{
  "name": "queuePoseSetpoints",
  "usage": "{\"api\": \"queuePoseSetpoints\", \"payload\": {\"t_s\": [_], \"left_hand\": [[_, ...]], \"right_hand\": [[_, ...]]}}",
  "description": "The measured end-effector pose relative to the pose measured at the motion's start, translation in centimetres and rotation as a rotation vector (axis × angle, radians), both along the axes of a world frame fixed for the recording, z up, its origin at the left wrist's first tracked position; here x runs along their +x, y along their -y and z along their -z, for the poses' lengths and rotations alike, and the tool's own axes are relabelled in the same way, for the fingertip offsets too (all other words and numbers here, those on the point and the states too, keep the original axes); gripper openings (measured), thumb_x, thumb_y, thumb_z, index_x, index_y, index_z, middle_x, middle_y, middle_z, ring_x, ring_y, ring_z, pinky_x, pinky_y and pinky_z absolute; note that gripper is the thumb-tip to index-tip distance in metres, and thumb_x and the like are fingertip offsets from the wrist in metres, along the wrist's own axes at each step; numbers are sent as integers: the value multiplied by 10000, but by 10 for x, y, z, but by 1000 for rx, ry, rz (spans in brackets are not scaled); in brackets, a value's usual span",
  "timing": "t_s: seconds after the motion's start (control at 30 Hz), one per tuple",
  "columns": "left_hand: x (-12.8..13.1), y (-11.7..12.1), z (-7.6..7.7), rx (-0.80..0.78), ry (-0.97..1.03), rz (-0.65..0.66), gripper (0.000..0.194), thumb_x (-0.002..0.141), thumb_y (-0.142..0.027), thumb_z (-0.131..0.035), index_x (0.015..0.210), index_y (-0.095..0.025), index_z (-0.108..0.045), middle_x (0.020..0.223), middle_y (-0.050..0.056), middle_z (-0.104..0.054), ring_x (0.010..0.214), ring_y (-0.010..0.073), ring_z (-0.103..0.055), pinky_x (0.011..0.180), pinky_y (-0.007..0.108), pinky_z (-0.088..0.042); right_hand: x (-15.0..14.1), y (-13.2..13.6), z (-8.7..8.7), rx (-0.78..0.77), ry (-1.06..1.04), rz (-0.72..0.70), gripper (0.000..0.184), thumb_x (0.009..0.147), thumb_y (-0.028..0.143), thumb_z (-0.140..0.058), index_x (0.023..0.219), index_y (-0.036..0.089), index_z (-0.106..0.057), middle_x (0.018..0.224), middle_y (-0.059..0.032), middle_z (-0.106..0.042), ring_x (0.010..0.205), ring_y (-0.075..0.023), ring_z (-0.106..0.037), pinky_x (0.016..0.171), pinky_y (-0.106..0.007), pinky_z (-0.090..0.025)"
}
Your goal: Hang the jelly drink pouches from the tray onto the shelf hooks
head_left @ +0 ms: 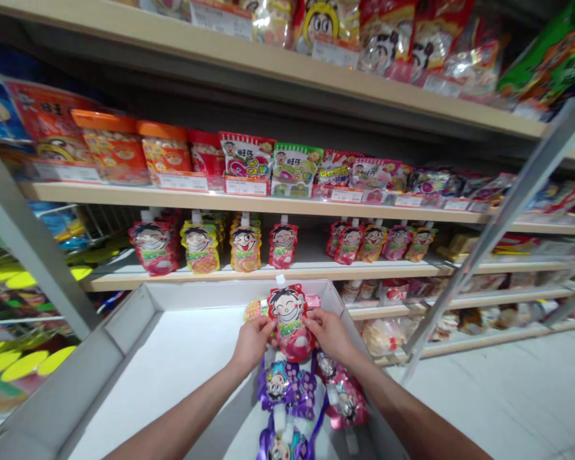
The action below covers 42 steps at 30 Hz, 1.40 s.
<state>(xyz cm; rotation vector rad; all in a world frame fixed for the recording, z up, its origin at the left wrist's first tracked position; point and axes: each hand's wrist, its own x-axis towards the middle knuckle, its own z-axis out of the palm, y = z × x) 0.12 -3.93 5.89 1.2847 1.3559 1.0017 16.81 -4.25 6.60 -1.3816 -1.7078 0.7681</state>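
Note:
A red spouted jelly pouch with a grinning cartoon face and a white cap stands upright between my two hands. My left hand pinches its left edge, and my right hand grips the right edge. Beneath and around it, more pouches lie in a white open box: purple pouches nearest me, pink-red pouches by the right wall, and a yellow pouch partly covered behind my left fingers. The held pouch hides part of the ones behind it.
The box's rim sits against a shelf with upright rows of similar pouches. Above is a shelf of candy bags and orange-lidded jars. A grey metal post slants at right; another stands left.

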Motion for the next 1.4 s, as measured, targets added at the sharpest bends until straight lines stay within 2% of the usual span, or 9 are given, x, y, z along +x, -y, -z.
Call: {"api": "queuePoseSetpoints", "payload": {"t_s": [0.17,0.4,0.53,0.63,0.73,0.87,0.97,1.23,1.4], "left_hand": [[1,-9,-20,55,1,-35,218,625,-370,-458,578,-158,-439,437,-37,-515,424,109,-505,392,189,-349],[-8,-48,-58,188,68,-145,178,618,-322,-500,618,-154,-442,517,-50,-518,495,114,-564,487,221,-456],[-3,-70,-72,285,84,-186,90,658,-239,-451,631,-152,-447,503,-39,-520,489,105,-557,523,234,-474],[2,-86,-73,325,13,-207,66,674,-168,-404,680,-147,-466,532,-19,-537,509,113,-565,536,243,-474],[6,-101,-69,366,-147,-254,123,671,-134,-405,740,-134,-507,612,21,-584,579,126,-580,592,249,-466],[9,-114,-64,365,-356,-329,195,674,-120,-416,818,-119,-549,734,70,-622,706,149,-583,675,254,-436],[11,-120,-64,320,-462,-339,217,671,-119,-432,842,-117,-565,793,87,-627,761,165,-575,694,256,-419],[18,-136,-63,274,-500,-299,293,674,-120,-447,945,-139,-555,905,89,-622,809,159,-564,707,228,-403],[20,-142,-64,262,-544,-291,320,673,-107,-426,966,-145,-549,922,94,-617,845,177,-558,723,239,-402]], "right_hand": [[-5,-9,-15,139,73,80,193,727,286,-438,583,170,-493,503,33,-472,477,-86,-423,459,-183,-314],[-32,-57,-35,207,-167,161,140,743,275,-389,693,188,-486,537,49,-478,495,-87,-449,478,-189,-361],[-39,-85,-43,214,-261,204,130,733,268,-381,705,192,-483,513,58,-462,481,-89,-448,481,-198,-380],[-39,-103,-46,221,-284,242,121,718,258,-386,689,193,-483,503,56,-466,486,-96,-455,485,-204,-386],[-39,-117,-45,222,-282,263,122,709,256,-384,666,194,-481,486,55,-464,482,-101,-455,486,-209,-388],[-41,-134,-37,225,-268,282,126,699,260,-382,653,195,-479,470,55,-460,466,-104,-449,481,-214,-384],[-42,-146,-29,227,-253,292,124,691,262,-387,648,192,-479,471,53,-465,463,-104,-450,477,-215,-383],[-38,-173,-15,210,-229,341,155,695,284,-371,679,184,-488,514,41,-495,482,-105,-467,467,-217,-393],[-38,-185,-13,198,-189,357,158,701,283,-371,704,183,-493,560,31,-528,525,-116,-496,506,-239,-418]]}}
